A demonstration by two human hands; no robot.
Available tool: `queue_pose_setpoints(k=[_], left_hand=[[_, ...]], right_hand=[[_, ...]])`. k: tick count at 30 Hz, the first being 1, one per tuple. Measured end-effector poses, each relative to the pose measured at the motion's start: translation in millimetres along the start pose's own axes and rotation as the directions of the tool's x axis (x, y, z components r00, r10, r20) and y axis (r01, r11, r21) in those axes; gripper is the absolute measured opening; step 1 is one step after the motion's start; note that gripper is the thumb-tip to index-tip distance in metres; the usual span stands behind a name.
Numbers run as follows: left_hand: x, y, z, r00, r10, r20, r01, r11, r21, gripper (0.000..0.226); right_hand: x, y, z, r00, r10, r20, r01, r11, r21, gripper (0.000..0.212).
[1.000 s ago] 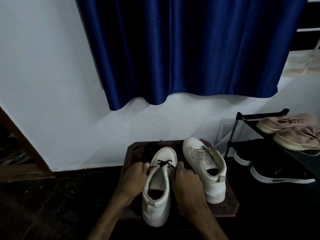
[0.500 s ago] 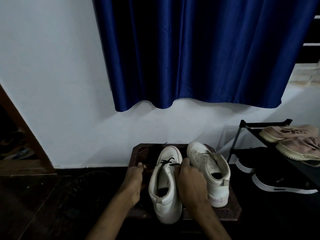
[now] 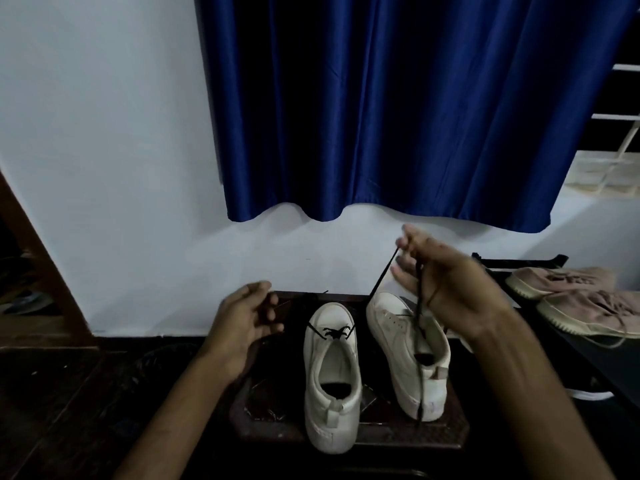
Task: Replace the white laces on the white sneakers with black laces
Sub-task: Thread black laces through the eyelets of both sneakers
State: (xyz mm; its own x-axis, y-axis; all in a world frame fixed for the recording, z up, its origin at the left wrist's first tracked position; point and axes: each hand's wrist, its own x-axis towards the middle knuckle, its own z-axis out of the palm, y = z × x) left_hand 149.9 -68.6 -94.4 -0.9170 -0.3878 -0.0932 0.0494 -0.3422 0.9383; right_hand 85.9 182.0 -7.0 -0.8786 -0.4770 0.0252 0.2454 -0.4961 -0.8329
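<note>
Right hand (image 3: 446, 292) pinches a thin black lace (image 3: 334, 332) above the dark stool's (image 3: 270, 393) back edge; left hand (image 3: 242, 317) hangs loose.

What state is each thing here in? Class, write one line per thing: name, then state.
Left sneaker: upright on stool, threaded at front eyelets only.
Right sneaker: tilted, appears unthreaded.
Black lace: taut up to the raised hand, end dangling.
Right hand: raised, fingers pinching the lace.
Left hand: fingers loosely curled, nothing seen held.
Curtain: hanging, drawn shut.
</note>
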Motion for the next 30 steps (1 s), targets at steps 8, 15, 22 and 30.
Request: queue_pose_setpoints(k=[8,15,22,30], left_hand=[[4.7,-15.8,-13.9,0.969,0.174,0.175,-0.237,0.853,0.465,0.015],[6.0,-38.3,-13.7,0.942,0.204,0.268,-0.335,0.650,0.682,0.016],[0.5,-45.9,-8.5,0.901,0.264,0.345,-0.428,0.410,0.805,0.013],[-25.4,-49.8,16.2,0.886,0.411,0.216,-0.298,0.147,0.943,0.036]], right_hand=[[-0.5,-48.6,36.0,0.973,-0.211,0.089,0.188,0.958,0.218,0.025],[6.4,-45.4,39.0,0.971,-0.235,-0.037,0.237,0.936,0.262,0.038],[17.6,-24.0,26.6,0.968,-0.218,-0.122,0.234,0.963,0.135,0.053],[26.3,23.3,-10.9,0.934,-0.358,0.009,0.266,0.677,-0.686,0.005]])
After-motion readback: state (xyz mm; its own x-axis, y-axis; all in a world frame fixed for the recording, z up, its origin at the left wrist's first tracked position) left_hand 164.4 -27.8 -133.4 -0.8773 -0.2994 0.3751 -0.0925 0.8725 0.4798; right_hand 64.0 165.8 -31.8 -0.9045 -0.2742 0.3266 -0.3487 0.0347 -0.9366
